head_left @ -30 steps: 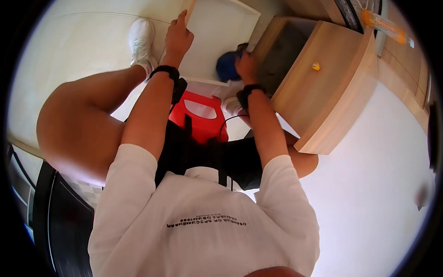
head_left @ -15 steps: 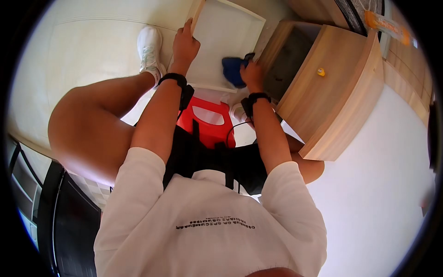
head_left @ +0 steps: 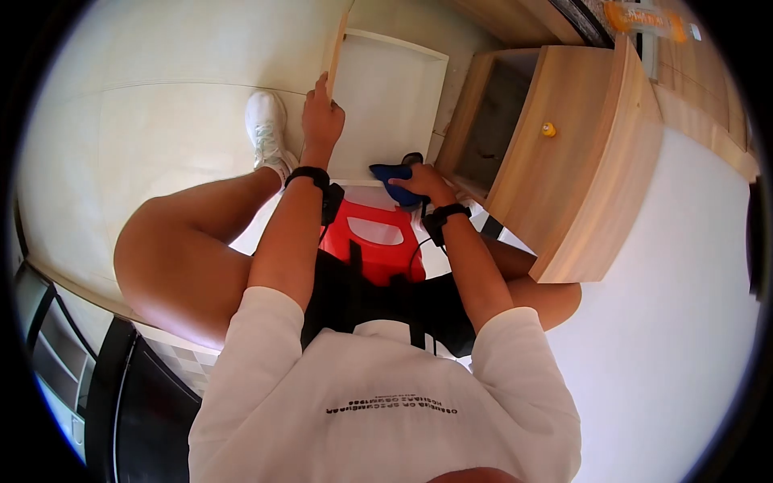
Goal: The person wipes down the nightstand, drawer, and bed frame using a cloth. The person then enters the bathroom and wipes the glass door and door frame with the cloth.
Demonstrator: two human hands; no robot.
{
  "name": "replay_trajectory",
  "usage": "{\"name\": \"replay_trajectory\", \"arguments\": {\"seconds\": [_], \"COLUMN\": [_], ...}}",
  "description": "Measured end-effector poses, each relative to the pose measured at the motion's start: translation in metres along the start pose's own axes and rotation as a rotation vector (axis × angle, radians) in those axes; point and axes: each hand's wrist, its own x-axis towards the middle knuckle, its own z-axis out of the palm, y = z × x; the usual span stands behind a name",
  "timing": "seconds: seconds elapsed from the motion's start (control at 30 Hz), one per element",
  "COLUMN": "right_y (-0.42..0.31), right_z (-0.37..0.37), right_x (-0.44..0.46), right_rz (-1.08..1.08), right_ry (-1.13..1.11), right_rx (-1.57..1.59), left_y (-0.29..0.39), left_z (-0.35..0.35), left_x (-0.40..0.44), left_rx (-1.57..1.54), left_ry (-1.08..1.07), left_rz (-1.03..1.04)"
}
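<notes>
My left hand (head_left: pixel 323 119) grips the wooden front edge of a pulled-out white drawer (head_left: pixel 386 105), with a finger stretched along it. Over the drawer's near right corner, my right hand (head_left: pixel 427 187) is closed on a blue cloth (head_left: pixel 394 179), which has a dark part at its upper end. The cloth hangs across the drawer's near wall. Right of the drawer stands a wooden cabinet (head_left: pixel 555 145) with a small yellow knob (head_left: pixel 548 130) and a dark opening (head_left: pixel 498 121) on its left side.
A red plastic stool (head_left: pixel 374 241) stands between my legs, below the drawer. My white shoe (head_left: pixel 266 129) rests on the tiled floor at the left. An orange-labelled bottle (head_left: pixel 648 20) lies at the top right. A white surface (head_left: pixel 660 322) spreads at the right.
My right hand has moved the blue cloth from inside the drawer toward me, onto its near edge. My left hand stays on the drawer's front. The view has shifted slightly.
</notes>
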Motion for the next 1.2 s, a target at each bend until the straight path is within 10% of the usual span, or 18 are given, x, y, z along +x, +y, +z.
{"name": "replay_trajectory", "arguments": {"seconds": [0.33,0.67,1.2], "right_y": [-0.128,-0.028,-0.116], "right_z": [0.051,-0.013,0.032], "right_x": [0.023,-0.001,0.012], "right_rz": [-0.125,0.056,-0.116], "right_ry": [0.159,0.043,0.094], "right_rx": [-0.09,-0.637,-0.224], "left_y": [0.007,0.004,0.001], "left_z": [-0.004,0.0,0.002], "left_x": [-0.001,-0.001,0.0], "left_rx": [-0.035,-0.022,-0.02], "left_ry": [0.0,0.0,0.003], "left_rz": [-0.007,-0.015,-0.011]}}
